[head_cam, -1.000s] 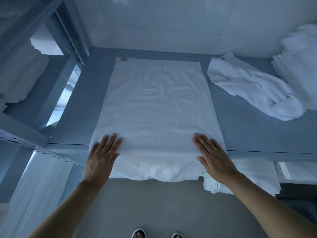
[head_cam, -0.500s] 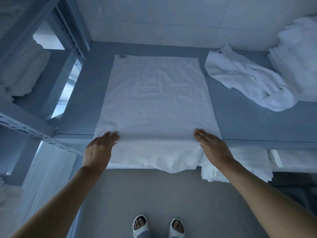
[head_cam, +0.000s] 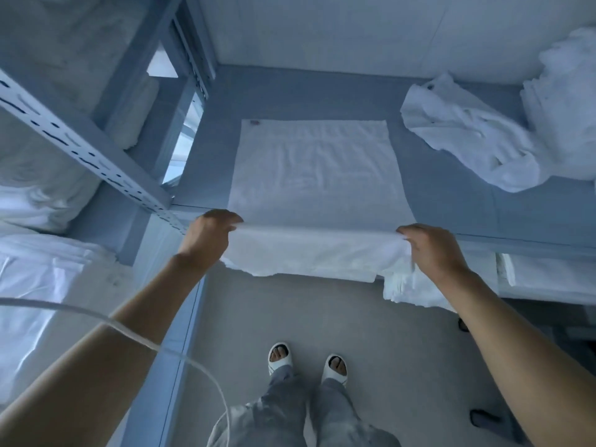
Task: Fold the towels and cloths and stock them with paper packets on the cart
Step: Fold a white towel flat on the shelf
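So we've got the towel (head_cam: 314, 175) spread flat on the shelf (head_cam: 451, 201), far edge near the back wall, near end draped over the shelf's front edge and hanging a bit. Our left hand (head_cam: 206, 235) pinches the towel's left side right at the front edge, fingers curled over the cloth with the thumb under as far as we can tell. Our right hand (head_cam: 432, 250) does the same on the right side, fingers bunched on the fold line, though the tips are partly hidden in the fabric.

How it'll handle, our guess: terry cloth, soft and floppy, light enough, zero stiffness, so it sags wherever it's not held. Not slippery, not fragile. Best to grab at the two side edges like we're doing, or the two hanging corners, keep it taut between the hands and carry the near part up and over toward the back edge so the corners line up.

What's different from half a second ago: back then both hands lay flat with straight fingers pressing the towel at the front edge. Now they've curled in and gripped it, and the cloth between them is lifted into a little ridge. The towel pile (head_cam: 467, 137) at the right of the shelf looks untouched
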